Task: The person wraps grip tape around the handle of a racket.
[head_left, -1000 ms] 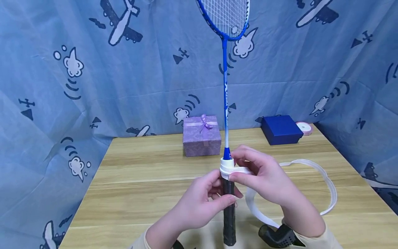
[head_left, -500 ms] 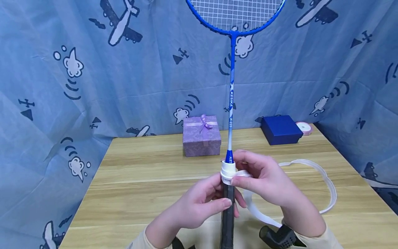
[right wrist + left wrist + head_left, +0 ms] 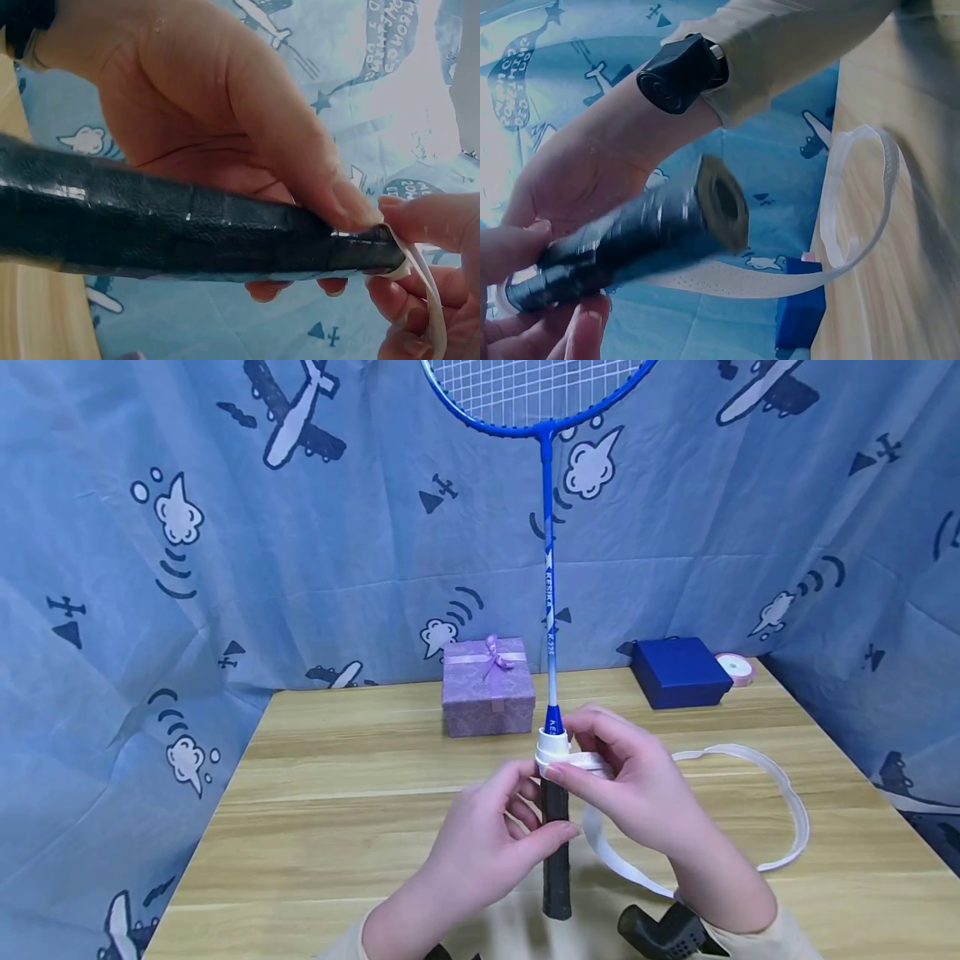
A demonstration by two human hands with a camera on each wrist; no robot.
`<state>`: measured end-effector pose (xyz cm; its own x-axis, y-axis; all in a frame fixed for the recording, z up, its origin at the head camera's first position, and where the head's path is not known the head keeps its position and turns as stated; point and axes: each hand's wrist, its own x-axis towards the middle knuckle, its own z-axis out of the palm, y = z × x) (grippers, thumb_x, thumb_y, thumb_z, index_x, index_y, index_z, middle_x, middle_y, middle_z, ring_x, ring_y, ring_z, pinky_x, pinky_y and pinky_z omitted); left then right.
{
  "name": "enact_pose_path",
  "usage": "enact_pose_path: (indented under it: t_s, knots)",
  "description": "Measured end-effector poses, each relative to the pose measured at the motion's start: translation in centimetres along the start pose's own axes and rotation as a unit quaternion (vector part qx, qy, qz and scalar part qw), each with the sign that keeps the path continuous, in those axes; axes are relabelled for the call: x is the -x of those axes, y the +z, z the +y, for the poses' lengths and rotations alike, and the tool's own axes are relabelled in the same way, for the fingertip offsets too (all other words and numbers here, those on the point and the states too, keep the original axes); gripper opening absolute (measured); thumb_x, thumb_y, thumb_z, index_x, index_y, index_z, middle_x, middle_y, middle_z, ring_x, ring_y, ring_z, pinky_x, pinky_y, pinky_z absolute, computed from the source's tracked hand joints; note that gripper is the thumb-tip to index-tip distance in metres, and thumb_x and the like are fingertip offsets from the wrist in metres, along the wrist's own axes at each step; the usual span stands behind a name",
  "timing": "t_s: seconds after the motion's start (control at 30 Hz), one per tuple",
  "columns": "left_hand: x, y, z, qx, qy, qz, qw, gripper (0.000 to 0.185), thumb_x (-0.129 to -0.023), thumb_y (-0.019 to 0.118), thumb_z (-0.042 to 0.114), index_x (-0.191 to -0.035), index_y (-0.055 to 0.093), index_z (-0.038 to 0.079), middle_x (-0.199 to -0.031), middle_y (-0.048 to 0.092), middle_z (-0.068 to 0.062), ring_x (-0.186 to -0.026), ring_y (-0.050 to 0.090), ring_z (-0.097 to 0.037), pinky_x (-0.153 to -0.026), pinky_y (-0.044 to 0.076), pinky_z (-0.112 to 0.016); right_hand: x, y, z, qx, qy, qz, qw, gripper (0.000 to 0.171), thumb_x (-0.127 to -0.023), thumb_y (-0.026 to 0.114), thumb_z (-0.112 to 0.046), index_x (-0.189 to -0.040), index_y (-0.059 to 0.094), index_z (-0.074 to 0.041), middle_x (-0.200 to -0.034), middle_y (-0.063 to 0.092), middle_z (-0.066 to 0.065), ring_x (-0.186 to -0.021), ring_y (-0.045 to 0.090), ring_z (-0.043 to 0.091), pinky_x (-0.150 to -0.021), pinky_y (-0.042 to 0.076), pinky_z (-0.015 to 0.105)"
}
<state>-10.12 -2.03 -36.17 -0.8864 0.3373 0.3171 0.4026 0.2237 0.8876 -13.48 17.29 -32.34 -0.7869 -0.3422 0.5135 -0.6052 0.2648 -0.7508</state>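
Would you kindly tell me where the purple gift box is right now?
In the head view, the purple gift box sits mid-table near the far edge, just left of the racket shaft, with the blue box further right.

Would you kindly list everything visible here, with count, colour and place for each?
badminton racket: one, blue frame, black handle, held upright over the table
grip tape: one, white, wound at the handle top, trailing rightward in a loop
gift box: one, purple with bow, table rear centre
blue box: one, dark blue, table rear right
ribbon roll: one, pink, beside the blue box
table: one, light wood
curtain: blue, aeroplane print, behind
left hand: grips the handle
right hand: pinches the tape
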Motion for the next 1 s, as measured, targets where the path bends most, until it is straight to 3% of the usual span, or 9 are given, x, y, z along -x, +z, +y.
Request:
enact_pose_path:
  t_s: [0.1, 0.2, 0.33, 0.43, 0.57, 0.67, 0.87, 1.0]
  knots:
    - [0.0, 0.2, 0.0, -0.035, 0.012, 0.022, 0.9991, 0.042, -0.085, 0.086, 0.017, -0.120, 0.062, 0.016, -0.089, 0.070, 0.003, -0.072, 0.066, 0.003, -0.064, 0.059, -0.018, 0.0, 0.1, 0.0, 0.020, 0.001, 0.015, 1.000, 0.037, -0.083, 0.082, 0.006, -0.114, 0.072, -0.010, -0.087, 0.055, 0.000, -0.064, 0.044, 0.013, -0.050, 0.038, 0.026]
    - [0.0, 0.2, 0.1, -0.036, 0.012, 0.022, 0.9990, 0.041, -0.086, 0.085, 0.015, -0.120, 0.062, 0.016, -0.088, 0.071, 0.002, -0.072, 0.065, 0.004, -0.064, 0.060, -0.017, -0.1, 0.2, 0.0, 0.032, -0.001, 0.019, 0.999, 0.036, -0.082, 0.083, 0.004, -0.113, 0.072, -0.010, -0.085, 0.053, -0.001, -0.063, 0.043, 0.013, -0.051, 0.037, 0.026]
    - [0.1, 0.1, 0.0, 0.024, 0.015, -0.003, 0.9996, 0.038, -0.089, 0.081, 0.010, -0.121, 0.062, 0.012, -0.090, 0.073, -0.005, -0.071, 0.066, 0.002, -0.065, 0.061, -0.022, -0.1, 0.1, 0.0, 0.031, 0.000, 0.014, 0.999, 0.036, -0.081, 0.084, 0.004, -0.112, 0.072, -0.011, -0.085, 0.054, -0.002, -0.063, 0.043, 0.013, -0.050, 0.038, 0.026]
    - [0.0, -0.2, -0.1, 0.088, 0.014, -0.038, 0.9953, 0.035, -0.092, 0.076, 0.006, -0.123, 0.060, 0.007, -0.092, 0.073, -0.012, -0.070, 0.065, -0.001, -0.062, 0.059, -0.020, -0.1, -0.1, 0.0, 0.017, -0.001, 0.007, 1.000, 0.038, -0.082, 0.083, 0.005, -0.114, 0.072, -0.010, -0.090, 0.060, -0.001, -0.066, 0.047, 0.012, -0.051, 0.040, 0.024]
    - [-0.1, -0.5, -0.3, 0.155, -0.001, -0.085, 0.9842, 0.036, -0.095, 0.071, 0.002, -0.128, 0.057, 0.004, -0.100, 0.074, -0.019, -0.076, 0.066, -0.003, -0.064, 0.056, -0.016, -0.1, -0.3, 0.0, -0.015, 0.002, -0.006, 1.000, 0.039, -0.083, 0.080, 0.009, -0.118, 0.071, -0.006, -0.101, 0.066, 0.000, -0.078, 0.057, 0.012, -0.059, 0.049, 0.020]
    - [-0.2, -0.7, -0.4, 0.184, 0.001, -0.111, 0.9767, 0.038, -0.097, 0.067, 0.001, -0.132, 0.054, 0.002, -0.107, 0.073, -0.024, -0.084, 0.070, -0.005, -0.072, 0.061, -0.021, 0.0, -0.4, 0.1, -0.041, 0.007, -0.017, 0.999, 0.041, -0.085, 0.078, 0.010, -0.122, 0.069, -0.004, -0.105, 0.068, 0.000, -0.085, 0.062, 0.013, -0.067, 0.054, 0.019]
    - [-0.4, -0.8, -0.6, 0.216, 0.032, -0.145, 0.9651, 0.040, -0.099, 0.062, -0.002, -0.136, 0.049, -0.003, -0.112, 0.069, -0.033, -0.093, 0.073, -0.010, -0.080, 0.065, -0.033, 0.0, -0.6, 0.4, -0.117, -0.006, -0.034, 0.992, 0.043, -0.087, 0.072, 0.015, -0.127, 0.064, 0.003, -0.106, 0.067, 0.002, -0.082, 0.060, 0.014, -0.071, 0.054, 0.021]
    - [-0.5, -1.0, -0.8, 0.231, 0.077, -0.167, 0.9553, 0.040, -0.100, 0.059, -0.005, -0.138, 0.046, -0.006, -0.110, 0.067, -0.036, -0.093, 0.076, -0.022, -0.080, 0.065, -0.039, 0.1, -0.8, 0.9, -0.192, -0.034, -0.060, 0.979, 0.046, -0.087, 0.065, 0.021, -0.130, 0.060, 0.006, -0.108, 0.066, 0.004, -0.084, 0.060, 0.016, -0.075, 0.054, 0.023]
